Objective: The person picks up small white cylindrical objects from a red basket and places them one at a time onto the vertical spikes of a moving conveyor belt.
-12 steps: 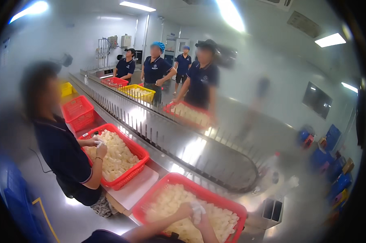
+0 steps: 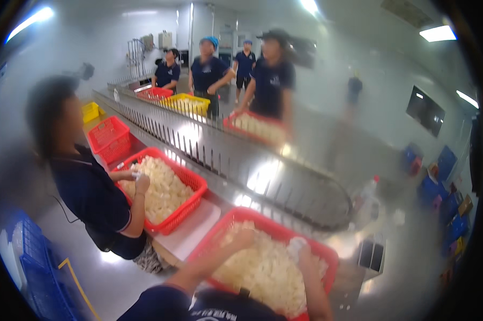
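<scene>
1. far left, a blue plastic crate (image 2: 38, 267) stands on the floor.
2. next, a co-worker in a dark shirt (image 2: 94, 195) holds something small and white above a red basket of pale pieces.
3. the left hand (image 2: 245, 237) is over the far left part of the nearer red basket (image 2: 280, 229); its fingers are blurred, so i cannot tell whether they are spread or pinching.
4. the off-white pieces (image 2: 260, 273) fill that nearer basket, lying below the left hand and to the left of the right hand.
5. the white bundle (image 2: 296, 246), blurred, sits in the right hand (image 2: 304, 253), gripped above the basket's right side.
6. far right, steel square tubes (image 2: 371, 255).
</scene>
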`<state>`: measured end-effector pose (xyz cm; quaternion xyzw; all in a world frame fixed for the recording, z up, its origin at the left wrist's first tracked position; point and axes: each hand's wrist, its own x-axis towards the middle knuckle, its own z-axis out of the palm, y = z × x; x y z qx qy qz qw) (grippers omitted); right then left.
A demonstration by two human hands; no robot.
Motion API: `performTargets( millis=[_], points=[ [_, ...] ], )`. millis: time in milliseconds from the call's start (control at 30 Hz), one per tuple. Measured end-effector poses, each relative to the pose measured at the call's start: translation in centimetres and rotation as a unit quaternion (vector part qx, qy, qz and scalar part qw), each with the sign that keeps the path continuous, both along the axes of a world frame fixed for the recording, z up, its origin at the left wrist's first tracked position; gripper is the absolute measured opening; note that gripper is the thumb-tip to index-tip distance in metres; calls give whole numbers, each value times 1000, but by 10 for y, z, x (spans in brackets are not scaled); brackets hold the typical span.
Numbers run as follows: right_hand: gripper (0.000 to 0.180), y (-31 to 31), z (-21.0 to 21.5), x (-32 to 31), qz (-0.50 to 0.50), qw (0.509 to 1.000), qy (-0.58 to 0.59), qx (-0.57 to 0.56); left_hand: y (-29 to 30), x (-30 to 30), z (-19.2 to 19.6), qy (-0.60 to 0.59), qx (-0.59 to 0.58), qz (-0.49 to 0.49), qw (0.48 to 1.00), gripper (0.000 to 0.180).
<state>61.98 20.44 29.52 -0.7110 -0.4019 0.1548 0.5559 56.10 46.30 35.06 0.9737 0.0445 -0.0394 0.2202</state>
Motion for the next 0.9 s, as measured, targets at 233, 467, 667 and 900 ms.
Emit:
performTargets(
  millis=[233, 467, 667, 900],
  points=[
    [14, 1, -24, -26, -15, 680, 632, 371, 13, -39, -114, 16, -84, -33, 996, 37],
    [21, 33, -58, -52, -97, 674, 691, 242, -10, -51, -119, 30, -36, -23, 999, 33],
    [21, 39, -63, -73, 11, 765, 617, 184, -21, -64, -113, 52, -48, -58, 996, 29],
    [20, 47, -68, -61, -160, 782, 591, 115, -12, -61, -128, 31, -66, -4, 997, 36]
  ],
)
